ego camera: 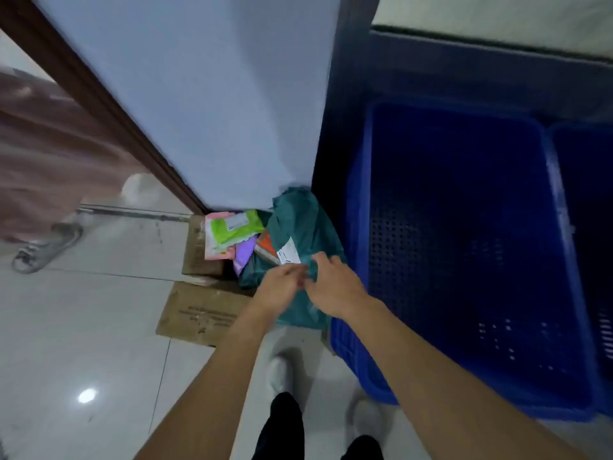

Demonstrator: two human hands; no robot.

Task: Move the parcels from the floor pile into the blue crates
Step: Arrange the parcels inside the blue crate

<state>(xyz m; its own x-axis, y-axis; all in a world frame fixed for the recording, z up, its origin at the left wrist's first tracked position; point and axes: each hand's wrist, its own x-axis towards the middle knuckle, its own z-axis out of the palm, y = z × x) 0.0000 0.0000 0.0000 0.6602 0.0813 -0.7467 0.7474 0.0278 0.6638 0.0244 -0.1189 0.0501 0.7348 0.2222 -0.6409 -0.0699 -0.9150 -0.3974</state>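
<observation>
A large teal parcel bag (300, 220) with a white label lies on top of the floor pile in the corner by the wall. My left hand (278, 288) and my right hand (335, 287) meet at its near edge, and both pinch the teal plastic. Under and beside it lie a green parcel (232, 227), a pink one (214, 252), a purple one (245, 252) and an orange one (267, 245). An empty blue crate (464, 234) stands right of the pile, and a second blue crate (590, 194) shows at the right edge.
Flat brown cardboard boxes (202, 313) lie on the tiled floor under and in front of the pile. Another person's foot in a sandal (46, 247) is at the left by a doorway. My own feet (282, 373) stand below the hands.
</observation>
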